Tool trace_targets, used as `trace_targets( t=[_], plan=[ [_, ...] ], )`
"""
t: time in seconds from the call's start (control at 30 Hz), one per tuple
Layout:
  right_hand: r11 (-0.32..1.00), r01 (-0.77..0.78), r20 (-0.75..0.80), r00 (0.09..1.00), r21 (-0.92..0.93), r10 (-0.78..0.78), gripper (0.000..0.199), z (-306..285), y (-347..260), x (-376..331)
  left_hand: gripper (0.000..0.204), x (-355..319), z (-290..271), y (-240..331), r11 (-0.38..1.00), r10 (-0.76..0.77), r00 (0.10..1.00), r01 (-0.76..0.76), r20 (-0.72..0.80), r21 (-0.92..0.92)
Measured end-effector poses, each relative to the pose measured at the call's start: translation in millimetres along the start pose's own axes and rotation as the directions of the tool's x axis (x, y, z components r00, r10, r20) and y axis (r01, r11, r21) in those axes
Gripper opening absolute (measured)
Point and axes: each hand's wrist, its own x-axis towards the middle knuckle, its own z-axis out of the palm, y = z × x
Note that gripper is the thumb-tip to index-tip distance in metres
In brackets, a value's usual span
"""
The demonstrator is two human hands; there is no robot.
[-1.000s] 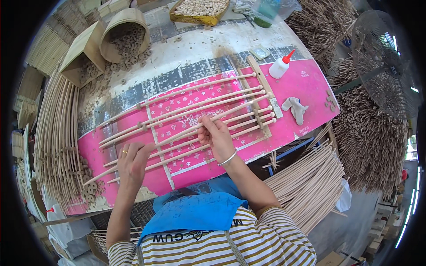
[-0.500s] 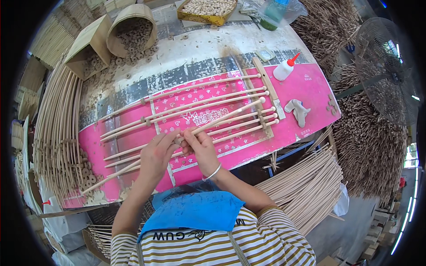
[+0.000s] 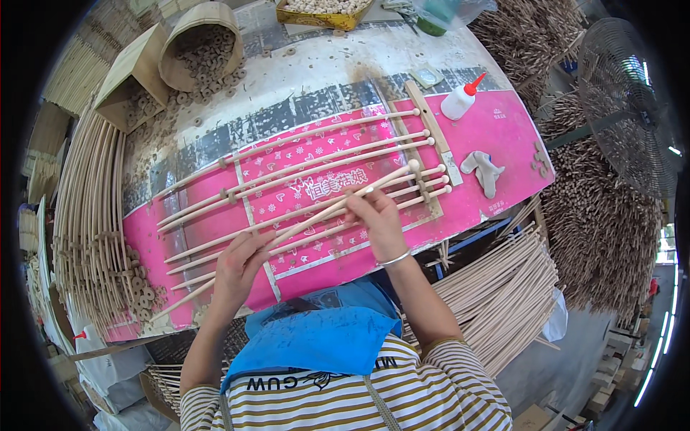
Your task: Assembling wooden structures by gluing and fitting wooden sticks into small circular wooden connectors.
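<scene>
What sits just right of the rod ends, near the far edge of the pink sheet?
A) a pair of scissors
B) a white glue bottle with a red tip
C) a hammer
B: a white glue bottle with a red tip stands on the pink sheet.

White glue bottle (image 3: 458, 102) with red nozzle at my far right; yellow carton (image 3: 322, 14) beyond; open cardboard box (image 3: 129, 86) far left.

A craft workshop: rattan rod bundles (image 3: 90, 215), glue bottle (image 3: 460, 100), boxes of wooden rings (image 3: 205, 50).
</scene>
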Motion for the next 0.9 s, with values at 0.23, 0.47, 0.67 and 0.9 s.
trace_targets(
  t=[0.23,0.47,0.67,0.9],
  plan=[
    [0.998,0.029,-0.063,0.997,-0.055,-0.033,0.029,-23.9,-12.7,-3.2,0.028,-2.0,0.8,-1.5,1.0,-0.024,1.0,0.024,-0.018,-0.013],
    [0.999,-0.035,-0.064,0.997,0.002,0.035,0.03,-33.9,-18.4,-9.0,0.027,4.3,5.7,0.1,0.999,-0.028,0.999,0.028,-0.023,0.015],
    [0.998,-0.055,-0.155,0.987,-0.034,0.049,0.033,-48.9,-17.2,-10.5,0.027,13.4,11.9,3.6,0.999,-0.001,1.0,0.001,-0.006,0.036],
    [1.0,-0.005,-0.198,0.98,-0.02,0.001,0.02,-53.2,-21.9,-12.5,0.027,24.4,19.2,3.7,0.999,0.002,1.0,-0.003,0.01,0.04]
  ],
)
